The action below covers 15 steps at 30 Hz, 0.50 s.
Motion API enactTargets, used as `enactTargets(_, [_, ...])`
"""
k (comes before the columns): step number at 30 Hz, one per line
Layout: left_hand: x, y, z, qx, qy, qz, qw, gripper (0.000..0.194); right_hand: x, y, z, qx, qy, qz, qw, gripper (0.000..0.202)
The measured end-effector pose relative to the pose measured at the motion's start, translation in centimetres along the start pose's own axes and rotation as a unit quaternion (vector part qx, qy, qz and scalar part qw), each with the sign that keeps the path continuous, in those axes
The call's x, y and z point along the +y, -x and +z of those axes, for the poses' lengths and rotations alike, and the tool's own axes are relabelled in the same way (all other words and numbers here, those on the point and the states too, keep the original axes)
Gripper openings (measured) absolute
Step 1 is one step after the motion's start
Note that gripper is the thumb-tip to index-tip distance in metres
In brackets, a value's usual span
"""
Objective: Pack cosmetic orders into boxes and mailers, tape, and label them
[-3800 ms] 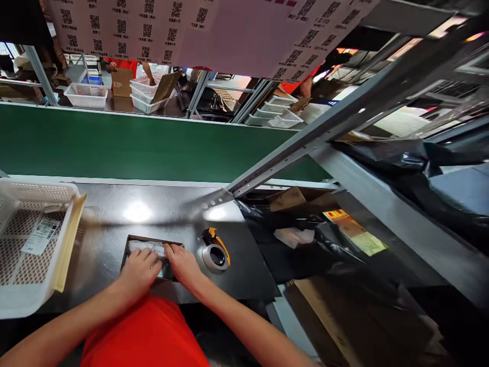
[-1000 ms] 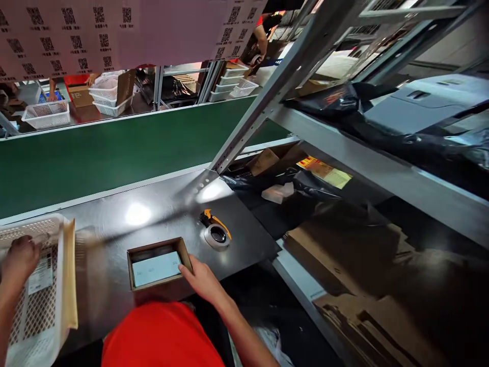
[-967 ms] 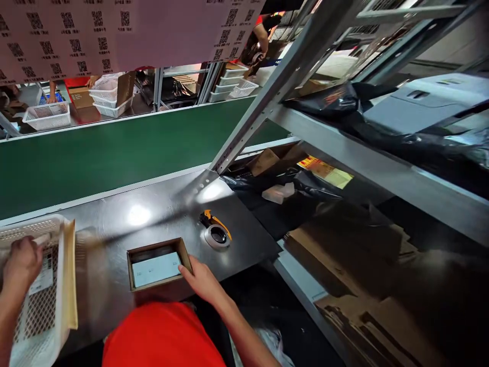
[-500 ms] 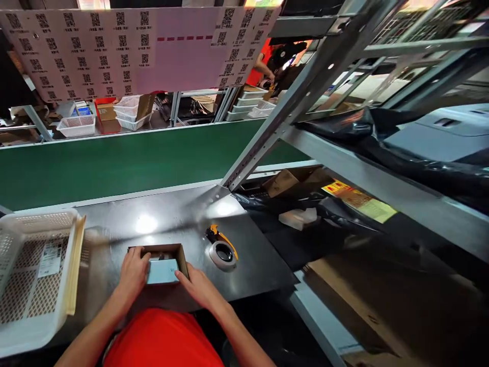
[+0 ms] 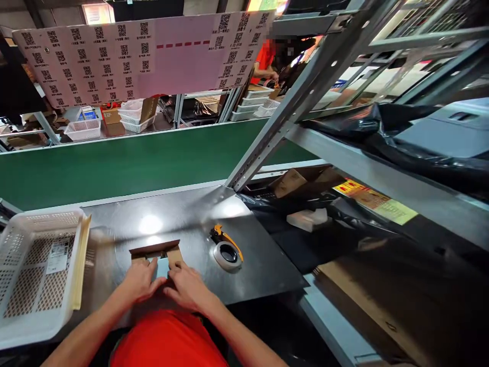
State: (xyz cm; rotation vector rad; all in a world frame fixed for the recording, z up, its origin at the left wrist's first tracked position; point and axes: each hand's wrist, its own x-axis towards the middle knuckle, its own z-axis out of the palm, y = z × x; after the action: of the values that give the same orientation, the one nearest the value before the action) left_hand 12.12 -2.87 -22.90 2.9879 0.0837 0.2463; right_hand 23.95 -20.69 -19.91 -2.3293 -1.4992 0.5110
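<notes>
A small brown cardboard box (image 5: 154,248) stands on the metal table in front of me, its back flap raised. Inside it lies a light blue box (image 5: 162,268), partly covered by my fingers. My left hand (image 5: 142,281) grips the left side of the cardboard box, its thumb reaching toward the near edge. On the right side, my right hand (image 5: 188,286) holds the box by its folded-in side flap. Much of the front of the box is hidden behind both hands. A tape dispenser (image 5: 228,256) with an orange handle lies to the right, touched by neither hand.
At the left stands a white perforated basket (image 5: 38,323) holding a labelled item, with a yellowish padded envelope (image 5: 81,265) against its side. Behind the table (image 5: 191,214) runs a green conveyor belt (image 5: 126,171). A metal rack post (image 5: 275,127) slants up at the right. Across the belt is a co-worker (image 5: 265,61).
Both hands have moved inward over the cardboard box. Its side flaps now fold in and cover part of the light blue box. The view has shifted slightly.
</notes>
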Motion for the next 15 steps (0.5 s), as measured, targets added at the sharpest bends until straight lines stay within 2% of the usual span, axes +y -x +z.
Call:
enactTargets(1, [-0.7, -0.7, 0.1, 0.035, -0.01, 0.03, 0.999, 0.05, 0.6, -0.7, 0.0, 0.015, -0.005, 0.001, 1.0, 0.031])
enactTargets(3, [-1.8, -2.0, 0.4, 0.118, -0.037, 0.056, 0.991, 0.044, 1.9, -1.9, 1.1, 0.1, -0.04, 0.024, 0.994, 0.032])
enactTargets(5, [-2.3, -2.4, 1.2, 0.167, -0.066, 0.018, 0.984, 0.053, 3.0, -2.5, 3.3, 0.208, -0.099, 0.037, 0.973, 0.035])
enactTargets(7, [-2.2, -1.6, 2.5, 0.166, -0.081, -0.033, 0.982, 0.068, 4.2, -2.6, 5.6, 0.288, -0.142, 0.033, 0.947, 0.039])
enactTargets(9, [-2.0, 0.3, 4.0, 0.139, -0.071, -0.019, 0.988, 0.068, 6.1, -2.1, 6.9, 0.333, -0.145, 0.056, 0.93, 0.039])
enactTargets(10, [-2.0, 1.4, 4.7, 0.119, -0.058, 0.007, 0.991, 0.063, 7.5, -1.8, 6.8, 0.35, -0.135, 0.083, 0.923, 0.039])
enactTargets(12, [-2.3, 3.5, 5.6, 0.073, -0.025, 0.066, 0.995, 0.056, 11.2, -0.8, 5.4, 0.386, -0.108, 0.159, 0.902, 0.042])
enactTargets(13, [-2.5, 4.3, 5.7, 0.05, -0.007, 0.084, 0.995, 0.055, 13.3, -0.3, 4.1, 0.394, -0.092, 0.213, 0.889, 0.045])
enactTargets(15, [-3.1, 5.0, 5.2, 0.023, 0.017, 0.07, 0.997, 0.057, 17.4, 0.9, 1.0, 0.373, -0.066, 0.325, 0.867, 0.047])
